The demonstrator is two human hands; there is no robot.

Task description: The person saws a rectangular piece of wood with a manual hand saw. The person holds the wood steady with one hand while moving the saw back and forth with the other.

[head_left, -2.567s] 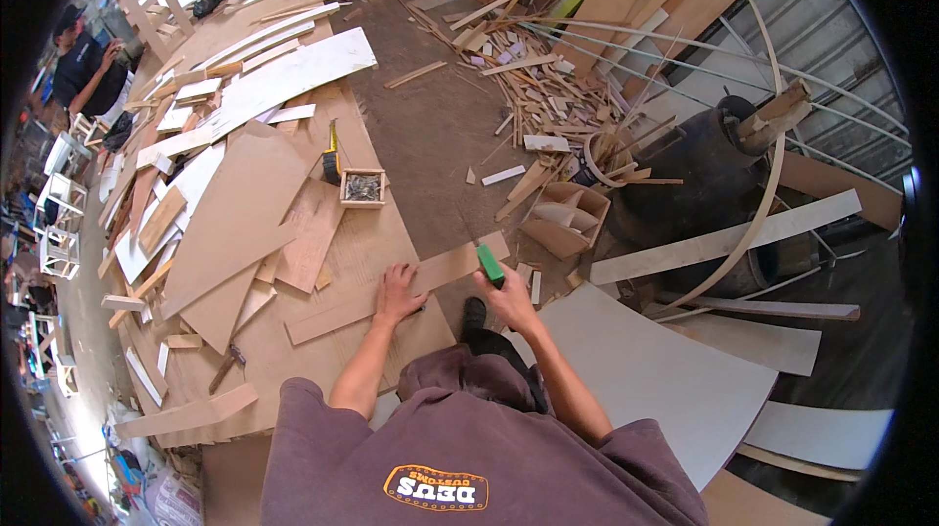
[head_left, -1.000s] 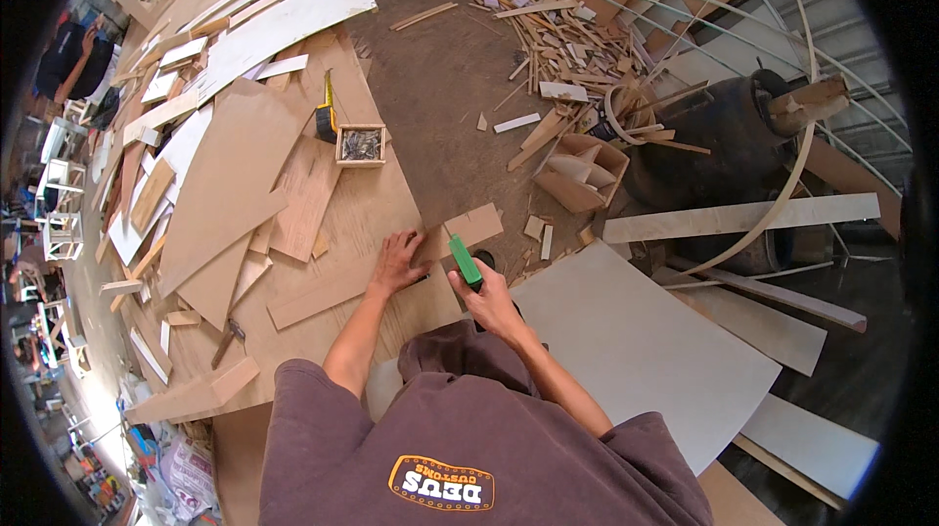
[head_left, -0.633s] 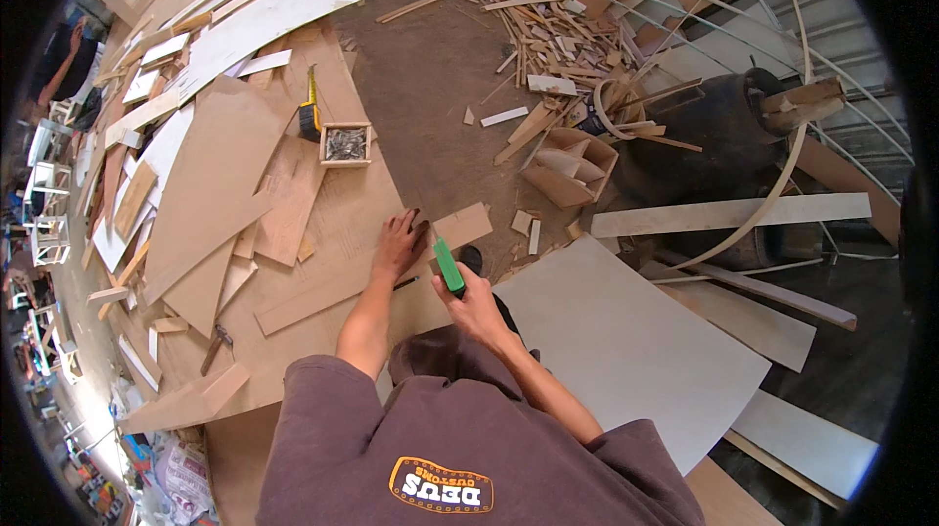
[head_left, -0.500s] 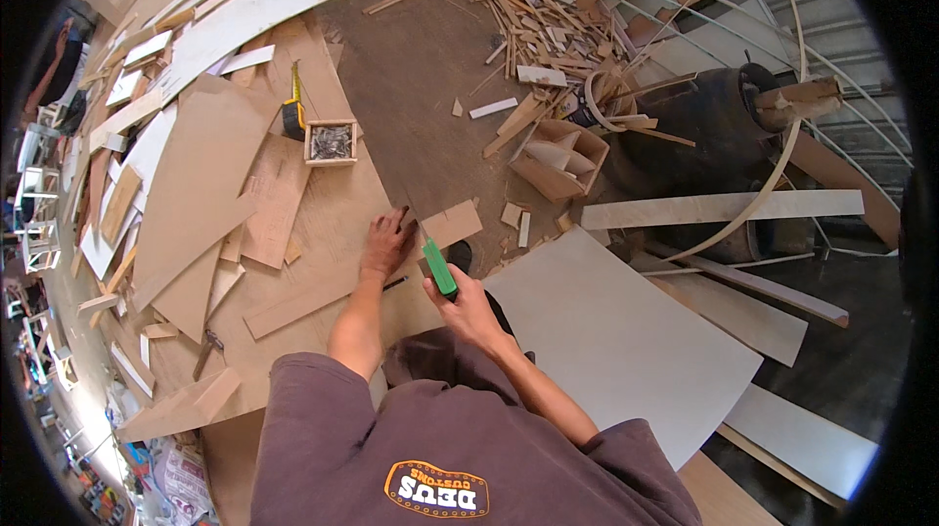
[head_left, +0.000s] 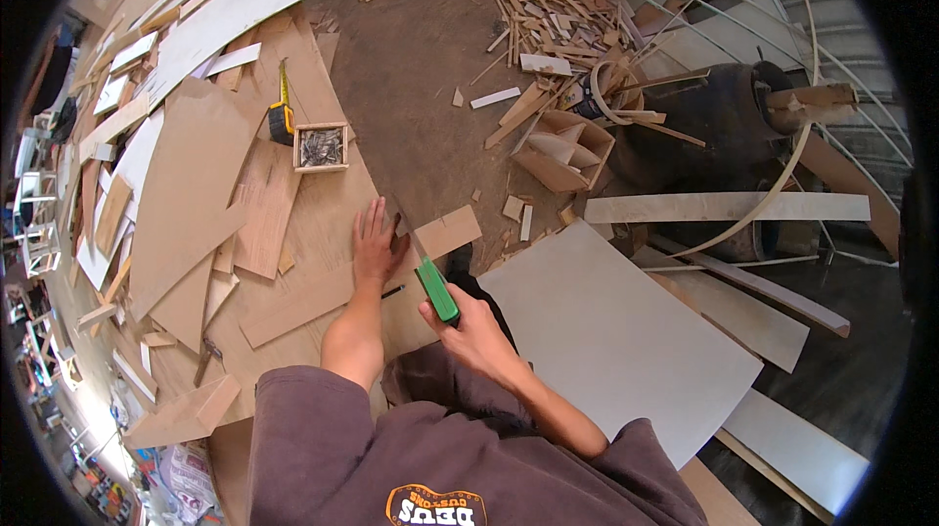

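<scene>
My right hand (head_left: 471,328) is wrapped round the green handle of a handsaw (head_left: 437,293). The saw's thin blade points away from me and crosses a narrow wooden strip (head_left: 298,307) near the table's right edge. Flat on that strip, just left of the blade, lies my left hand (head_left: 374,250) with its fingers stretched out. The strip's right end sticks out past the table edge. A small dark stick, like a pencil (head_left: 393,291), lies beside my left wrist. Whether the blade has cut into the wood is too small to tell.
A wooden box of nails or screws (head_left: 321,147) and a yellow tape measure (head_left: 282,120) stand farther up the table (head_left: 333,195). Boards (head_left: 191,174) and a hammer (head_left: 207,358) lie left. Right are a large pale panel (head_left: 616,330), an offcut pile (head_left: 558,27) and a dark drum (head_left: 685,144).
My left hand's fingers have straightened and spread on the strip. The saw handle has shifted slightly back toward me, with my right hand still round it. The whole view has shifted a little.
</scene>
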